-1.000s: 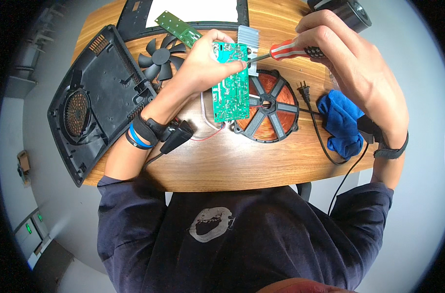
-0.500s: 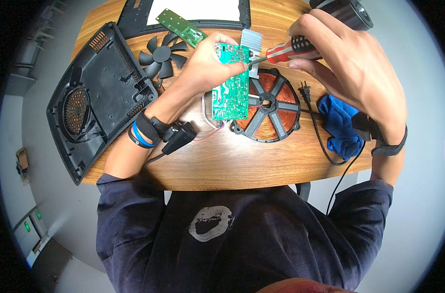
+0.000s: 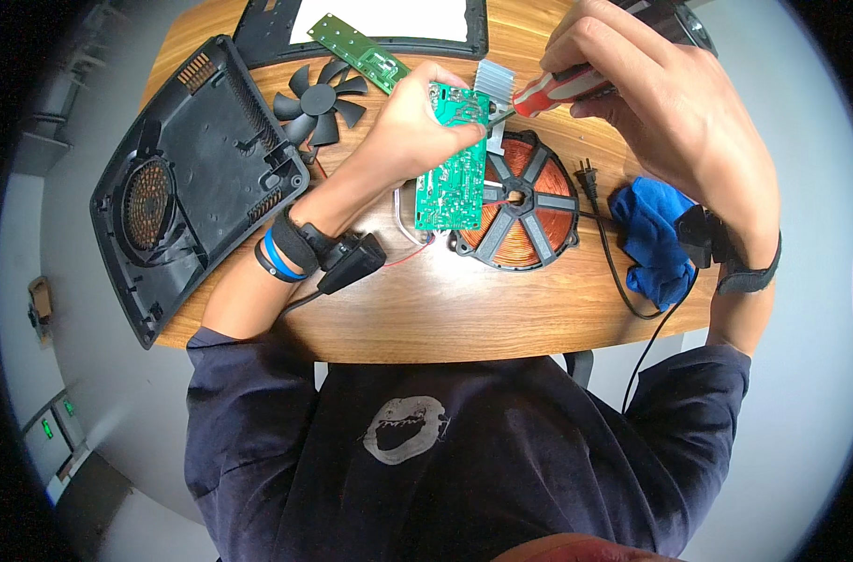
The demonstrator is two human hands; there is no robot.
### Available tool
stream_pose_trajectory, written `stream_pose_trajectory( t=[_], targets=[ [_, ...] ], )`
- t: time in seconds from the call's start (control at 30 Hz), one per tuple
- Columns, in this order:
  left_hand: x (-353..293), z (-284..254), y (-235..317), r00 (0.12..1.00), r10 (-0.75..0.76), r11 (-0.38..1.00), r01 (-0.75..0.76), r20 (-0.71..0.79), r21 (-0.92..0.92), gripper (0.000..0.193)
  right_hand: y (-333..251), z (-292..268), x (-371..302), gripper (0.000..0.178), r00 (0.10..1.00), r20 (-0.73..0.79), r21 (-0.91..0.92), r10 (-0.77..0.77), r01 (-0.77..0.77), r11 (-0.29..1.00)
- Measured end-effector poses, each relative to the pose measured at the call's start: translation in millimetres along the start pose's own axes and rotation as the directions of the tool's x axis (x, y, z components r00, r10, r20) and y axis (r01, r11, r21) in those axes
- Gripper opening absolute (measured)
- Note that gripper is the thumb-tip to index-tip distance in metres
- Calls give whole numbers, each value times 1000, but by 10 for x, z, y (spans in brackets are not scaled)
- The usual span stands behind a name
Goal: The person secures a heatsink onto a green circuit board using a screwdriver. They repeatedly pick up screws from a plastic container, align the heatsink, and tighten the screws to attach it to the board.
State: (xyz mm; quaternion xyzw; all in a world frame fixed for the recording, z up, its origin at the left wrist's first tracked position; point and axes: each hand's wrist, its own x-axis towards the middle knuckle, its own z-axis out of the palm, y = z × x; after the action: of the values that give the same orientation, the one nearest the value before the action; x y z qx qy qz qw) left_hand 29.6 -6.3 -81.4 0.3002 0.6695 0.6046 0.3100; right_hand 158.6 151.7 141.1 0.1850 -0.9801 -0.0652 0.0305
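Across the wooden worktop, black casing at left and copper coil near the middle; partly in front of the coil, green circuit board gripped in left hand; screwdriver clasped in right hand, shaft near the board's right edge.

Left hand and right hand raised in front of me — both gripping.
From afar I hold my left forearm slanted up and rightward, its thumb stretched out and pointing right; my right forearm stands nearly upright, the wrist bent in toward the left — fingers arched over, right thumb beneath.
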Motion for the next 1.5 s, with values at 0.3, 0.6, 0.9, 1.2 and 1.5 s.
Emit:
stream_pose_trajectory(
  t=[0.3, 0.6, 0.9, 1.2, 1.5],
  targets=[
    [-15, 5, 52, 1000, -22, 995, 23, -9, 97, 52, -90, -88, 20, 33, 998, 17, -126, 60, -57, 990],
    [-8, -17, 84, 1000, 1, 999, -1, 3, 45, 52, 37, 31, -46, 28, 997, -32, 4, 65, -65, 998],
    [-45, 8, 102, 1000, -5, 1000, 5, -5, -15, 48, -84, 25, -77, 28, 978, -28, -96, 206, -208, 973],
    [-31, 0, 67, 1000, 4, 1000, -4, 0, -1, 46, -5, 46, -95, 28, 977, -11, -29, 212, -212, 977],
    [-36, -11, 84, 1000, 21, 1000, -21, -6, 7, 43, -36, 59, -105, 33, 968, -6, -120, 249, -248, 961]
  ],
)
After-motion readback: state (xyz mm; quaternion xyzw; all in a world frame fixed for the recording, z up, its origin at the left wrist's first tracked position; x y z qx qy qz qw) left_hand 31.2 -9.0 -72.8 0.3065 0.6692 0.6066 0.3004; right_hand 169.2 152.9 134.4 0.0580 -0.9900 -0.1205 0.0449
